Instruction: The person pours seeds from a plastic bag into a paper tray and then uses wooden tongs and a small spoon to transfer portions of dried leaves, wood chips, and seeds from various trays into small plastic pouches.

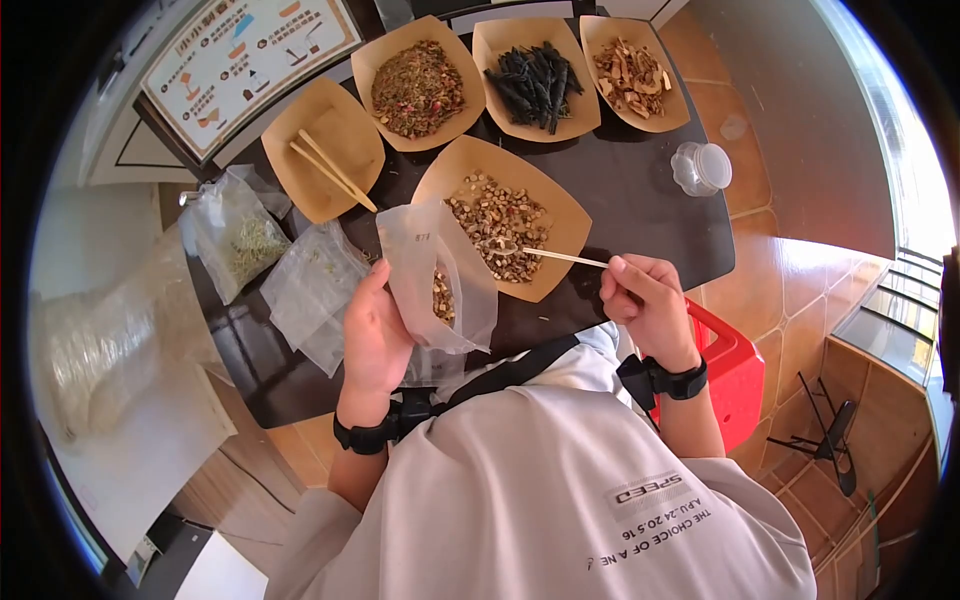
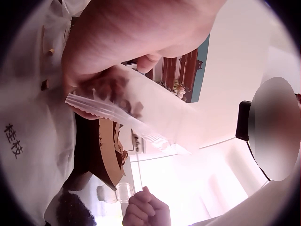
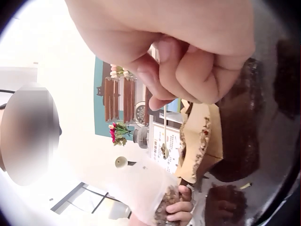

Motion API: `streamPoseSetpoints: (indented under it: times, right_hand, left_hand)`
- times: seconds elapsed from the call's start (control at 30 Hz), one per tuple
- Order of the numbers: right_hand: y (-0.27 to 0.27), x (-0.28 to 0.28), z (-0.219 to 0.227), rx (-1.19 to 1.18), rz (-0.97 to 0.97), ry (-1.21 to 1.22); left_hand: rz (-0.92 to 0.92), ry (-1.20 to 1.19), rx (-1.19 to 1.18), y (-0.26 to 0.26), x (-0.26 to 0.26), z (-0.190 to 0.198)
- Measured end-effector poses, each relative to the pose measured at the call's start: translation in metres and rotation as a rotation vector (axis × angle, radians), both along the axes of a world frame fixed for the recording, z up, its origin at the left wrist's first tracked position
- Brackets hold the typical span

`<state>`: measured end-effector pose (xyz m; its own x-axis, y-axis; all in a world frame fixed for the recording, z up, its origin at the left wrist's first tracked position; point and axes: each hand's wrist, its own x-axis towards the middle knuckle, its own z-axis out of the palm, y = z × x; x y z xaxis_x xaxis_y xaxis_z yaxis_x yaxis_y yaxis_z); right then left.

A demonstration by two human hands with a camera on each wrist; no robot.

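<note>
My left hand [image 1: 375,340] holds up a translucent zip bag [image 1: 472,318] by its side, with chopped brown pieces [image 1: 441,298] in its bottom. In the right wrist view, the left fingers [image 3: 181,209] curl round the filled part of the bag. My right hand [image 1: 652,308] pinches the end of a thin-handled spoon [image 1: 565,257]. The spoon's bowl, carrying a few pieces, is over the near part of a brown paper tray [image 1: 562,210] of chopped stems, just right of the bag. In the left wrist view, the right hand [image 2: 146,208] has its fingers curled at the handle.
Paper trays of mixed herbs [image 1: 415,90], dark strips [image 1: 535,85] and pale slices [image 1: 630,80] line the back. Wooden tongs [image 1: 335,170] lie in another tray at left. Filled bags [image 1: 235,235] are left; a clear jar [image 1: 702,168] stands right, a red stool [image 1: 735,375] below.
</note>
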<state>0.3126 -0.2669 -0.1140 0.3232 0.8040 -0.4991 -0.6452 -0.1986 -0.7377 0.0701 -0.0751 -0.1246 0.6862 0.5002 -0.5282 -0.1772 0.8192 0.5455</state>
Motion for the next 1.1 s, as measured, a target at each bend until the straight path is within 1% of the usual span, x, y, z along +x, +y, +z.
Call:
streamPoseSetpoints:
  times: [0.03, 0.13, 0.17, 0.23, 0.3, 0.33, 0.37, 0.43, 0.47, 0.5, 0.57, 0.6, 0.67, 0.7, 0.77, 0.8, 0.87, 0.93, 0.97, 1.03, 1.1]
  right_hand:
    - [0.001, -0.001, 0.008, 0.000, 0.001, -0.002]
    - [0.009, -0.011, 0.036, 0.007, 0.133, -0.298]
    - [0.012, -0.017, 0.050, -0.002, 0.221, -0.457]
    - [0.019, -0.023, 0.060, 0.137, 0.268, -0.927]
    - [0.011, -0.016, 0.055, 0.053, 0.134, -0.738]
    - [0.006, -0.009, 0.042, -0.053, 0.063, -0.707]
    - [0.006, -0.008, 0.026, -0.052, 0.061, -0.710]
    - [0.008, -0.012, 0.001, -0.207, -0.032, -0.958]
    - [0.010, -0.017, 0.000, -0.250, 0.018, -0.968]
    - [0.011, -0.021, -0.006, -0.219, 0.065, -0.938]
    - [0.012, -0.027, -0.016, -0.192, 0.091, -0.590]
    - [0.013, -0.028, -0.017, -0.191, 0.090, -0.589]
    - [0.016, -0.028, -0.018, -0.129, 0.083, -0.374]
    - [0.016, -0.026, -0.019, -0.128, 0.083, -0.373]
    - [0.015, -0.019, -0.018, -0.138, 0.043, -0.131]
    - [0.014, -0.017, -0.018, -0.138, 0.042, -0.130]
    - [0.011, -0.012, -0.018, -0.112, 0.013, 0.037]
    - [0.008, -0.009, -0.017, -0.078, 0.002, 0.061]
    - [0.007, -0.007, -0.015, -0.043, -0.009, 0.083]
    - [0.005, -0.007, -0.004, -0.016, -0.018, 0.064]
    - [0.003, -0.012, 0.014, 0.003, 0.034, -0.124]
  left_hand:
    - [-0.008, 0.000, 0.015, 0.001, 0.000, 0.000]
    - [-0.015, 0.016, 0.000, 0.004, 0.004, 0.002]
    - [-0.017, 0.015, 0.000, 0.003, 0.005, 0.004]
    - [-0.006, 0.011, -0.026, 0.003, 0.008, 0.007]
    - [0.025, 0.012, -0.032, 0.004, 0.001, 0.002]
    - [0.055, 0.013, -0.039, 0.005, -0.003, -0.002]
    - [0.053, 0.010, -0.038, 0.007, -0.007, -0.004]
    - [0.027, -0.093, -0.092, 0.010, -0.015, -0.007]
    - [0.029, -0.090, -0.093, 0.009, -0.015, -0.005]
    - [0.009, -0.084, -0.075, 0.007, -0.012, -0.001]
    - [-0.012, -0.078, -0.057, 0.005, -0.009, 0.001]
    - [-0.013, -0.097, -0.092, 0.004, -0.008, 0.000]
    - [-0.014, -0.114, -0.125, 0.003, -0.007, 0.001]
    - [-0.015, -0.103, -0.116, 0.002, -0.006, 0.002]
    - [-0.018, -0.091, -0.109, 0.001, -0.007, 0.003]
    - [-0.013, -0.071, -0.091, 0.001, -0.008, 0.003]
    - [-0.008, -0.051, -0.072, 0.000, -0.010, 0.005]
    - [-0.014, 0.014, 0.046, 0.000, -0.011, 0.006]
    - [-0.014, 0.015, 0.046, -0.001, -0.010, 0.007]
    - [0.054, 0.053, 0.021, -0.004, -0.008, 0.008]
    - [0.048, 0.052, 0.018, -0.005, -0.005, 0.007]
